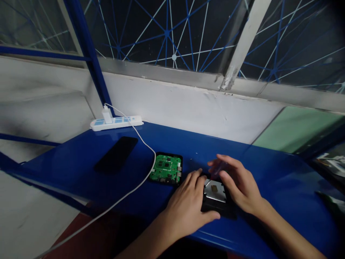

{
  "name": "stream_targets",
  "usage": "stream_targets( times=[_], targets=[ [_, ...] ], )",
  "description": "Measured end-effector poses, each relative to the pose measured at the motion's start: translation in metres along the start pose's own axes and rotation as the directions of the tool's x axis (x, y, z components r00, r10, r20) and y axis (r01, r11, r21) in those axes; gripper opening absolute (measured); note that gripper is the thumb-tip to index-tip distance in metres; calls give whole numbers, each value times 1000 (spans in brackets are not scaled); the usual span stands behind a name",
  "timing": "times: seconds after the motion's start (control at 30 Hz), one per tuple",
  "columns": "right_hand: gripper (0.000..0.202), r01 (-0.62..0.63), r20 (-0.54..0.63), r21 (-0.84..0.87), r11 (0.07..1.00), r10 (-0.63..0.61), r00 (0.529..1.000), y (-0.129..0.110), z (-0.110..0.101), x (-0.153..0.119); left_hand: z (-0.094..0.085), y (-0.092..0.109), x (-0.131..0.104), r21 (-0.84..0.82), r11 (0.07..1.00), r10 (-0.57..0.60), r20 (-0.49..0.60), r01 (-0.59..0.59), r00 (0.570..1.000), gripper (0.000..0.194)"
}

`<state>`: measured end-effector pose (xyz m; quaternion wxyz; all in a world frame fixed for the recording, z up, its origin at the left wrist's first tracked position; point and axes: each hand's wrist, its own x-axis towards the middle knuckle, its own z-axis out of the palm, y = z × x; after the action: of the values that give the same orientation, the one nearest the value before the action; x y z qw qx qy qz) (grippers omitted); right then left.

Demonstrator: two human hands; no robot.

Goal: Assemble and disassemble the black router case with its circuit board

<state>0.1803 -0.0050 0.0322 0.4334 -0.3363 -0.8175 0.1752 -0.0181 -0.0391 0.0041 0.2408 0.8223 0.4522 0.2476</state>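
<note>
A screwdriver (219, 169) with a see-through purplish handle is held between the thumb and fingers of my right hand (241, 183). Its thin shaft slants down to the far left corner of a silver metal plate (215, 190). That plate lies in a black plastic casing (215, 208) on the table. My left hand (187, 205) grips the casing's left side, thumb along the near edge and fingers at the far left corner. Left of this hand, a green circuit board (167, 166) sits in another black shell (181, 158). Screws are too small to make out.
On the blue table (81, 154) a dark phone-like slab (117, 153) lies at the left. A white cable (137, 185) runs from a charger (107, 115) in a power strip (121, 122) past the circuit board. Blurred items (332, 162) are at the far right.
</note>
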Motion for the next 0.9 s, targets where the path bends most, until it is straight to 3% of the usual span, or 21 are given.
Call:
stream_targets(
  times=[0.27, 0.37, 0.47, 0.57, 0.7, 0.9],
  targets=[
    [64, -14, -196, 8, 1000, 15, 980, 5, 20, -12, 5, -2, 1, 75, 997, 2, 55, -6, 998, 98],
    [64, 51, -267, 3, 999, -48, 962, 10, 21, -10, 7, -4, 2, 82, 996, 23, 43, -27, 999, 94],
    [54, 133, -233, -16, 991, -133, 963, 9, 17, -7, 8, -5, 2, 87, 996, 31, 18, -33, 999, 94],
    [48, 62, -192, 32, 998, -55, 980, 2, 12, -7, 9, -5, 2, 87, 995, 41, 1, -41, 999, 96],
    [55, -18, -170, 38, 999, 24, 985, -4, 11, -8, 7, -5, 1, 90, 995, 30, 12, -31, 999, 96],
    [62, 84, -216, -44, 996, -92, 972, -3, 13, -4, 4, -2, 3, 63, 997, 52, -7, -51, 999, 96]
  ],
)
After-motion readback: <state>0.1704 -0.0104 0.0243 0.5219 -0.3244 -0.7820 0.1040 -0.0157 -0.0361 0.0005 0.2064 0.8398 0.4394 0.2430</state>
